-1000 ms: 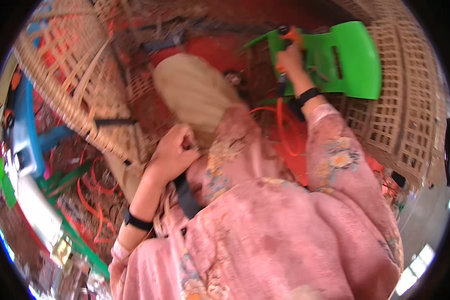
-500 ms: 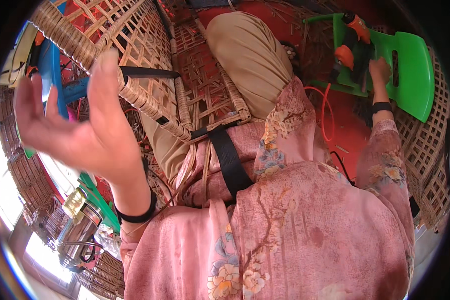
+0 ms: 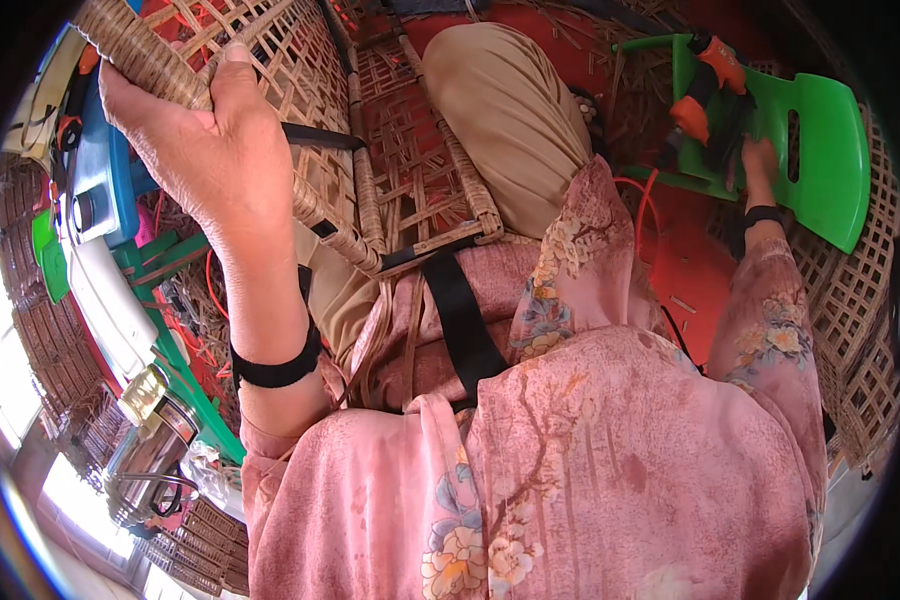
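Observation:
My left hand (image 3: 210, 140) is closed round the thick wrapped edge (image 3: 145, 60) of a woven rattan piece, thumb on the near side. The piece's open lattice (image 3: 280, 60) leans against my lap, and a dark strap (image 3: 320, 137) crosses its wrapped bars. Out to the right, my right hand (image 3: 758, 165) reaches down onto a green plastic chair (image 3: 825, 150). Beside it on the chair lies an orange and black power tool (image 3: 705, 85). The right fingers are blurred and partly hidden among dark things on the seat, so their grip does not show.
A red hose (image 3: 648, 215) runs below the tool. At left stand a blue plastic stool (image 3: 105, 160), a white panel (image 3: 115, 310) and a shiny metal kettle (image 3: 150, 460). Woven lattice (image 3: 860, 290) borders the right side. Rattan scraps litter the red floor (image 3: 685, 270).
My left hand was raised with fingers spread; it has moved up and closed on the rattan piece's wrapped edge. My right hand has shifted slightly downward by the green chair.

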Motion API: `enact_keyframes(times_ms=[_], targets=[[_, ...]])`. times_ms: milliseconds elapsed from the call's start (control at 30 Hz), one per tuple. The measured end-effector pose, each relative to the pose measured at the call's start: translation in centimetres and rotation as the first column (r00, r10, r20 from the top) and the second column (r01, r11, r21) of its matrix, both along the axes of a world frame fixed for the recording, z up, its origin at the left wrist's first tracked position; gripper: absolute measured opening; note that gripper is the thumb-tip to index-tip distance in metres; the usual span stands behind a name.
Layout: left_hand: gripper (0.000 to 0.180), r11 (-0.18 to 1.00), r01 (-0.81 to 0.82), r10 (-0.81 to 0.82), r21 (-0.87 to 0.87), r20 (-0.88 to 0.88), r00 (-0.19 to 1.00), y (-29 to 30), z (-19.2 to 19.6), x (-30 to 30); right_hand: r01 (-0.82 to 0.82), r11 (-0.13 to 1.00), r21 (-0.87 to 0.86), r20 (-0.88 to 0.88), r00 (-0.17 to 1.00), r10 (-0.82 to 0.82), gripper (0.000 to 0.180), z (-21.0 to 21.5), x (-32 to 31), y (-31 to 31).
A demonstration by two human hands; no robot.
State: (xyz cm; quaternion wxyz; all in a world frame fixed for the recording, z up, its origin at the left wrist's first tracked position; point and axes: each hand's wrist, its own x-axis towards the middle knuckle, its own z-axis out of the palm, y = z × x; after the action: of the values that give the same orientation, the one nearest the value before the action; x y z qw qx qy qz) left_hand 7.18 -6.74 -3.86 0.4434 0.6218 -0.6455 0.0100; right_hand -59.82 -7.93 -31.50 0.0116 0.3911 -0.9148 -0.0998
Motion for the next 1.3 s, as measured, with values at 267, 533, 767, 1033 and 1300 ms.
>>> enact_keyframes(times_ms=[267, 533, 767, 1033, 1300], targets=[[0.069, 0.998, -0.058, 0.059, 0.007, -0.082, 0.995, -0.1, -0.3, -2.1, 0.308, 0.944, -0.115, 0.64, 0.75, -0.166, 0.033, -0.8, -13.2, 1.3], [0.064, 1.0, -0.01, 0.006, -0.027, -0.137, 0.991, 0.1, 0.4, -1.9, 0.061, 0.645, -0.762, 0.439, 0.78, 0.446, 0.031, 11.3, 3.3, 2.7], [0.063, 0.955, -0.276, 0.284, 0.111, -0.063, 0.957, 1.3, 3.6, -6.6, 0.199, 0.906, -0.374, 0.919, -0.049, 0.39, 0.033, 24.6, 29.1, 8.3], [0.066, 0.988, -0.102, 0.092, -0.117, -0.084, 0.992, -0.3, -1.0, -2.2, -0.401, 0.854, -0.333, 0.933, -0.011, 0.359, 0.039, 27.4, 37.0, 11.7], [0.062, 0.962, 0.035, -0.04, -0.269, -0.014, 0.999, -0.7, -1.9, -1.0, -0.879, 0.477, -0.003, 0.853, 0.246, 0.46, 0.037, 29.7, 38.0, 9.3]])
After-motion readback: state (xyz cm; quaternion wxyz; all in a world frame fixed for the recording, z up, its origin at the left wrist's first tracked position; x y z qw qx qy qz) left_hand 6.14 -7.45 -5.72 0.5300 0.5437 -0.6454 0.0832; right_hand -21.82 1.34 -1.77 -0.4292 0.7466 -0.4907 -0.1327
